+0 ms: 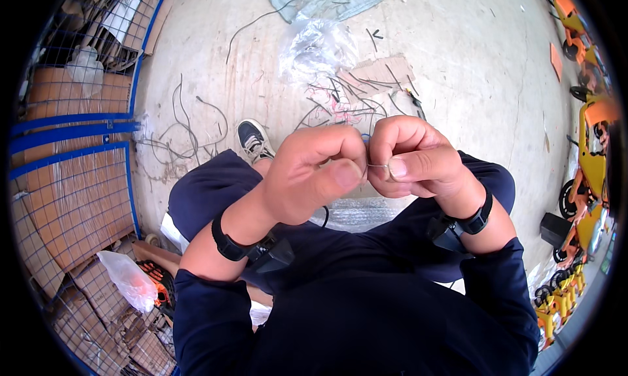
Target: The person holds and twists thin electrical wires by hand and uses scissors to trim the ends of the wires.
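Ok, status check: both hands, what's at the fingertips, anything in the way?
Right hand pinching thin pale strand. Left hand curled close beside, grip unclear. Nothing seen blocking them; crumpled plastic and cardboard on floor beyond.

I count two hands, my left hand (314,173) and my right hand (418,159), one thin pale strand (377,165), two black wrist straps (226,241), one visible shoe (254,139), one blue-grey cloth (347,0) and two blue-framed mesh panels (133,193). Dark cables (371,40) are many, too tangled for me to count; yellow-and-orange machines (594,150) are several.
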Tool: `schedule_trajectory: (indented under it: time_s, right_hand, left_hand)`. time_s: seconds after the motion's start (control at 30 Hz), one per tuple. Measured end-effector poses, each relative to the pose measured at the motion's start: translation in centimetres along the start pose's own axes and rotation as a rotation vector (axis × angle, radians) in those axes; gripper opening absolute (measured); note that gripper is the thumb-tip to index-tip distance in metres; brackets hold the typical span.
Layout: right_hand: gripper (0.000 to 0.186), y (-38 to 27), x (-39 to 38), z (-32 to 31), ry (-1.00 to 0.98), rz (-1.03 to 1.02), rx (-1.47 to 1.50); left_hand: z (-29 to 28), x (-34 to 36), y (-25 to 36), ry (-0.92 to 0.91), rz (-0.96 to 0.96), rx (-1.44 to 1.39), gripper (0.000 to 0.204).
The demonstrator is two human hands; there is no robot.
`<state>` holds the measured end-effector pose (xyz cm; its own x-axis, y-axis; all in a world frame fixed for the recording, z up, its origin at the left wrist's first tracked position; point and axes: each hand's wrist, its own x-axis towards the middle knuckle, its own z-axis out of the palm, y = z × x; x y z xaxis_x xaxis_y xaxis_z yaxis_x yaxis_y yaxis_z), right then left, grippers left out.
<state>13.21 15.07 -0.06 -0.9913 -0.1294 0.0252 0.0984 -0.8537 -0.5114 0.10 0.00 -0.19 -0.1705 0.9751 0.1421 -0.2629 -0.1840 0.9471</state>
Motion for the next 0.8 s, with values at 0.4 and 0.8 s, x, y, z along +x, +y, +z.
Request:
schedule_trajectory:
  time_s: [0.4,0.8]
  right_hand:
    - [0.008,-2.4,-0.1,1.6,0.162,-0.041,-1.306]
    - [0.008,-3.2,-0.8,2.6,0.015,-0.011,-1.156]
  left_hand:
    - [-0.1,0.3,0.5,0.08,0.095,0.664,0.02]
    - [0.1,0.0,1.3,-0.126,-0.152,0.167,0.024]
